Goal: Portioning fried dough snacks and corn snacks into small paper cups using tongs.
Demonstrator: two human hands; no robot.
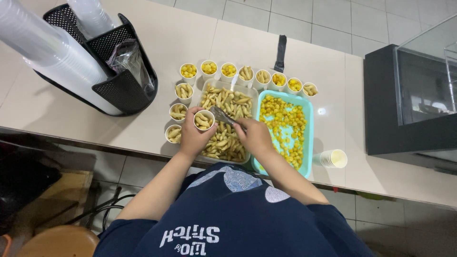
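Observation:
My left hand (pixel 193 135) grips a small paper cup (pixel 203 119) that holds tan finger-shaped snacks, over the left edge of a clear tray (pixel 203 90) of the same snacks. My right hand (pixel 256 137) grips metal tongs (pixel 222 114) whose tips reach toward the cup. To the right lies a teal tray (pixel 310 112) with yellow round snacks. Several filled cups stand in a row (pixel 247 74) behind the trays and in a column (pixel 178 112) on the left.
A black mesh holder (pixel 121 90) with stacks of clear plastic cups (pixel 52 45) and a plastic bag stands at the back left. Nested empty paper cups (pixel 333 158) lie at the teal tray's right. A black tool (pixel 281 53) lies behind; a dark cabinet (pixel 404 128) at right.

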